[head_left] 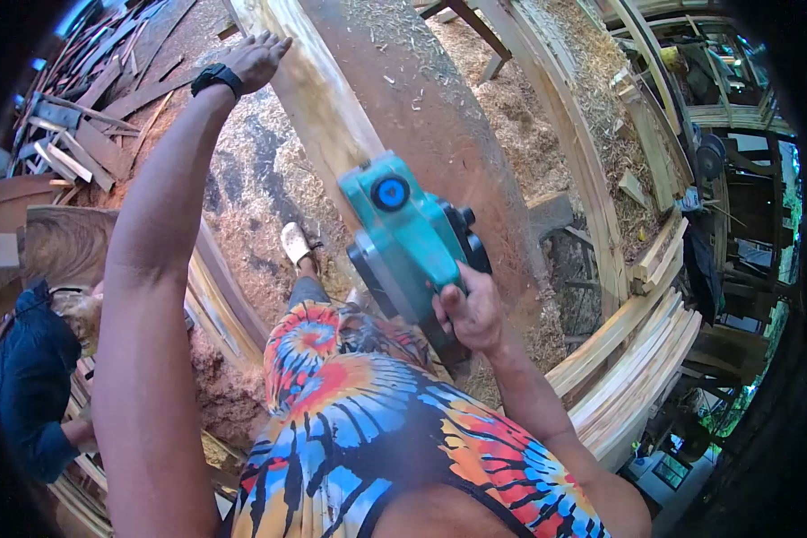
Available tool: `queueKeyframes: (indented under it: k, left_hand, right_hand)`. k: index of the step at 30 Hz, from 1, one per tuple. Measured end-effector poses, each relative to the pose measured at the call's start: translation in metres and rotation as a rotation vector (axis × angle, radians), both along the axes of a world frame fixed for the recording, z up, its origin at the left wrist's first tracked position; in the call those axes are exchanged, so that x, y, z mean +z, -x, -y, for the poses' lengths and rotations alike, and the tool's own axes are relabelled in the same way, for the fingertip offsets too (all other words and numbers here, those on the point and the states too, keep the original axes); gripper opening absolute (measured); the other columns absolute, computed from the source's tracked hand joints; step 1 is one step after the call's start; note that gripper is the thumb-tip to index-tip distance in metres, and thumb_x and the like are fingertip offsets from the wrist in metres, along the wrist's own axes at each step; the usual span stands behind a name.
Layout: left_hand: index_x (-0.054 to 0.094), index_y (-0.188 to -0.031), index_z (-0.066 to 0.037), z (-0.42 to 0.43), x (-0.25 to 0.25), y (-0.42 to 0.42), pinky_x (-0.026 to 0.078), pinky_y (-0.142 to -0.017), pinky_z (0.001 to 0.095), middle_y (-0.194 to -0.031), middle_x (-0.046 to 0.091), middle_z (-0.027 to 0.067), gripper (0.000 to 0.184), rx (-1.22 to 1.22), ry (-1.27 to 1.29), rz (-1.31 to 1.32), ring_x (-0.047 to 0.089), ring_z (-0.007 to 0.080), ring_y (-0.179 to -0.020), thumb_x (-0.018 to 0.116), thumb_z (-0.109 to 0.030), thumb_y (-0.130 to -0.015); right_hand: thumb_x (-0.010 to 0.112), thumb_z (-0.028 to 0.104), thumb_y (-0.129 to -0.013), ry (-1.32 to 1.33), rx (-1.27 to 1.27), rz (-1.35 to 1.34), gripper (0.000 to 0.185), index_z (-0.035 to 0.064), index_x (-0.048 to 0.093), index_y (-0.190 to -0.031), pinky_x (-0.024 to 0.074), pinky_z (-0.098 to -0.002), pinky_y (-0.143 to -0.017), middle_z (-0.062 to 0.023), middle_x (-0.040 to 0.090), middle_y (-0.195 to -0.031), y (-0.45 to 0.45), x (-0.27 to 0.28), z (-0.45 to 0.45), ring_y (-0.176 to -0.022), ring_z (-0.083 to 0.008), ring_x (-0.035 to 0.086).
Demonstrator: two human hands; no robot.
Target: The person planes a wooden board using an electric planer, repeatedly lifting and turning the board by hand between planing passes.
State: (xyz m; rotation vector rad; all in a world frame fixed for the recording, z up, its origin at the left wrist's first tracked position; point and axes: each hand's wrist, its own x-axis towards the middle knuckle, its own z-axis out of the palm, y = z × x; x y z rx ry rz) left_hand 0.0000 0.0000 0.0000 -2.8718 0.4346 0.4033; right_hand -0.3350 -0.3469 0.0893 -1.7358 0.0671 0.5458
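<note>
My right hand is wrapped around the rear handle of a teal electric hand planer with a blue round knob. The planer sits on a long, pale wooden plank and hides the plank's near part. Farther up, my left hand, with a black watch on the wrist, rests at the plank's left edge. Its fingers are stretched out and it grips nothing. Beneath the plank lies a broad brown work surface scattered with shavings.
Stacked boards lie at the right, near a long timber. Scrap wood is heaped at upper left. Another person in dark blue is at the left edge. Shavings cover the ground around my foot.
</note>
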Motion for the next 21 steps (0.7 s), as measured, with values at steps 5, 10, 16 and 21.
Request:
queueKeyframes:
  k: [5,10,16,21]
  left_hand:
    - [0.037,-0.156,-0.012,-0.024,-0.016,-0.031,0.019,-0.127,0.0419,-0.164,0.029,0.0174,0.055,-0.066,0.087,0.025,0.023,0.0321,-0.154,0.017,-0.035,-0.11]
    - [0.038,-0.154,-0.006,-0.019,-0.026,-0.026,0.021,-0.127,0.0408,-0.164,0.028,0.0195,0.052,-0.139,-0.026,0.054,0.023,0.0328,-0.153,0.024,-0.027,-0.109]
    - [0.045,-0.15,-0.008,-0.011,-0.015,-0.019,0.022,-0.126,0.041,-0.164,0.027,0.0197,0.047,-0.177,-0.153,0.064,0.023,0.0328,-0.153,0.032,-0.023,-0.108]
    - [0.04,-0.154,-0.008,-0.02,-0.034,-0.029,0.02,-0.127,0.0393,-0.166,0.024,0.0173,0.05,-0.073,-0.027,0.065,0.021,0.0311,-0.154,0.029,-0.03,-0.111]
  right_hand:
    - [0.053,0.073,-0.093,0.073,0.055,0.139,0.072,0.0023,0.058,-0.083,0.0451,-0.0292,-0.051,-0.0003,0.055,-0.06,-0.096,-0.008,-0.049,-0.056,-0.0094,0.055]
    - [0.052,0.071,-0.094,-0.054,0.052,0.099,0.068,0.0039,0.058,-0.083,0.0485,-0.0272,-0.05,-0.0019,0.058,-0.063,-0.14,-0.012,-0.072,-0.053,-0.0094,0.059]
    - [0.048,0.074,-0.095,0.15,-0.003,0.172,0.074,0.0009,0.057,-0.09,0.0458,-0.0383,-0.057,-0.0108,0.052,-0.063,-0.061,-0.011,-0.035,-0.059,-0.0189,0.055]
    - [0.05,0.079,-0.089,0.177,-0.049,-0.015,0.079,0.0012,0.059,-0.101,0.0407,-0.0285,-0.048,-0.0018,0.053,-0.062,0.062,-0.008,0.032,-0.054,-0.0095,0.051]
